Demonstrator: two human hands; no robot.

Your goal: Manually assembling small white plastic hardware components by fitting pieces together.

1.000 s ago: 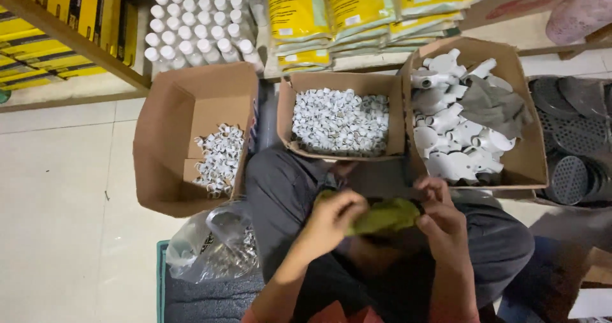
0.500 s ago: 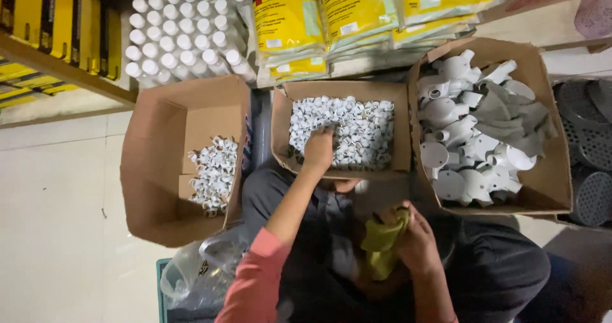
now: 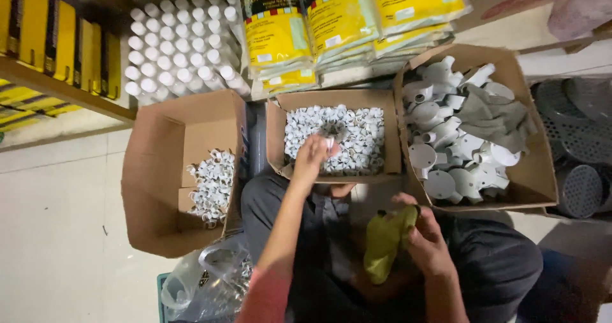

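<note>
Left hand (image 3: 313,156): fingers bunched together, pinched on a small white plastic fitting (image 3: 330,146) at the fingertips, just above the front edge of the middle brown cardboard box (image 3: 275,132). That box is full of small white plastic ring-shaped fittings (image 3: 357,138) and sits right in front of the person's knees. Left forearm runs down toward the bottom of the frame, pink sleeve (image 3: 264,297) at the elbow.

Right hand (image 3: 424,240): fingers curled shut around an olive-green crumpled cloth (image 3: 386,243), thumb on top; the cloth hangs down over the lap, well apart from the left hand. Dark grey trousers (image 3: 497,265) underneath.

Left of the middle box: a larger open brown cardboard box (image 3: 159,170) with a smaller heap of the same white fittings (image 3: 213,183) on its right side. Right of the middle box: a third brown cardboard box (image 3: 529,170) holding bigger white plastic pipe junctions and round covers (image 3: 446,144), plus a grey cloth (image 3: 491,112) lying on top.

Clear plastic bag (image 3: 204,285) with fittings near the left knee. Behind the boxes: a stack of white pipe ends (image 3: 172,49), yellow printed packets (image 3: 331,23), a wooden shelf with yellow boxes (image 3: 57,49). Grey perforated round covers (image 3: 577,144) at far right.
</note>
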